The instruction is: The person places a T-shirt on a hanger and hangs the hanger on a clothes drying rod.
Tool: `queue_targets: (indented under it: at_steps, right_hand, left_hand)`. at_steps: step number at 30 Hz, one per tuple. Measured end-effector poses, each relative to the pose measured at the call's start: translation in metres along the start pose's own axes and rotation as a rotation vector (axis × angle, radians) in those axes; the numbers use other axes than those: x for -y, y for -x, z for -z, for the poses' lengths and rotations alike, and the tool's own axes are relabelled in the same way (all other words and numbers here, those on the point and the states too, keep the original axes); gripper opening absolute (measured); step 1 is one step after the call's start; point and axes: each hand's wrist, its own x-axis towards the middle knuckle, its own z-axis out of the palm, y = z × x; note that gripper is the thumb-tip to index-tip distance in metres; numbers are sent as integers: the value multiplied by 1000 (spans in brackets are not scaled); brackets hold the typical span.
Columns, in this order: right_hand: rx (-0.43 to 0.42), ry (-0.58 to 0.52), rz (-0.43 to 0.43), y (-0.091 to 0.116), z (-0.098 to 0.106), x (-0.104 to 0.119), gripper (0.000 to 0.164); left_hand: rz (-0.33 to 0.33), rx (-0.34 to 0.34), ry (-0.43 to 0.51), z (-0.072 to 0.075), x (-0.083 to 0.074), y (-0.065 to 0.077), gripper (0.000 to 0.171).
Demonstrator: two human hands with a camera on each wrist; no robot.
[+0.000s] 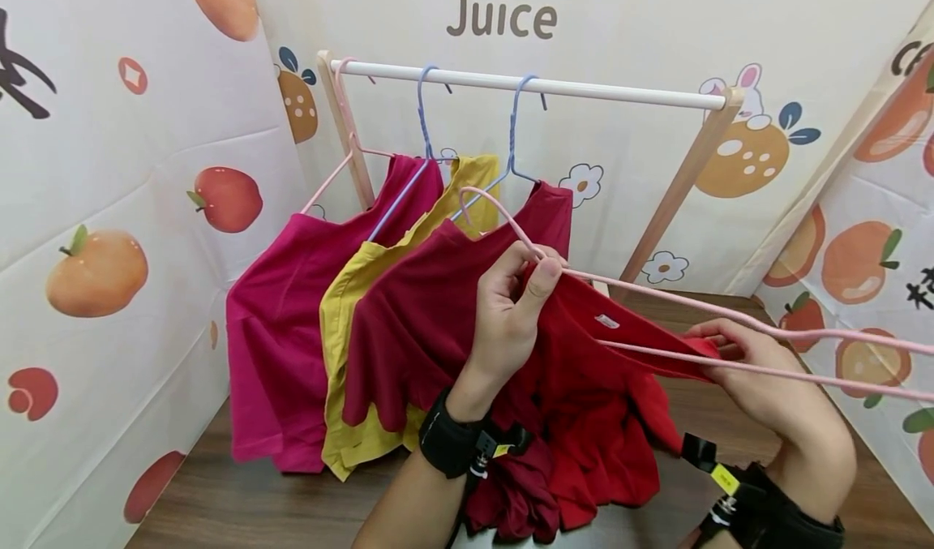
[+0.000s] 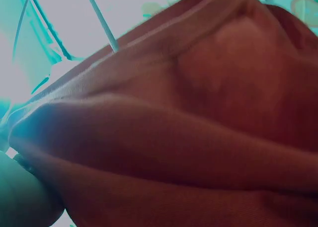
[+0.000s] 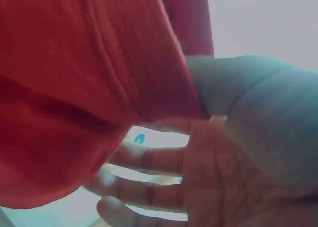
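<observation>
My left hand (image 1: pixel 511 310) pinches a pink wire hanger (image 1: pixel 679 300) just below its hook, together with one end of a red shirt's neckline. The red shirt (image 1: pixel 598 419) hangs down from there in folds, a small white label inside its collar. At the other end of the neckline, my right hand (image 1: pixel 766 379) grips the edge and stretches it sideways. The hanger's lower bar passes into the neck opening, and its far end runs out of view at the right. In the right wrist view the thumb presses the red fabric (image 3: pixel 59 48) while other fingers spread below.
A rack with a white rail (image 1: pixel 606 91) and wooden posts stands behind. From it hang a magenta top (image 1: pixel 277 330) on a pink hanger, plus a yellow top (image 1: pixel 339 371) and a maroon top (image 1: pixel 409 322) on blue hangers. Crumpled maroon cloth (image 1: pixel 518 484) lies on the wooden table (image 1: pixel 241 500).
</observation>
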Motion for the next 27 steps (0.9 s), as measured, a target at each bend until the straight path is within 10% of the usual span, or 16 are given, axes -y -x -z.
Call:
queue_targets:
  at_steps: [8,16,24,27]
  right_hand:
    - [-175,-157,-74,27,18,-6,18]
    - [-246,-286,-128,47,31,4,44]
    - [-603,-808,-32,55,29,6,44]
    - [-713,-820,-79,57,29,9,47]
  left_hand:
    - [23,44,-74,2,11,-3,24]
    - [43,102,-154,-1,19,-4,9]
    - [31,148,-260,-3,25,-2,15]
    - [14,177,-327,-4,28,-2,16]
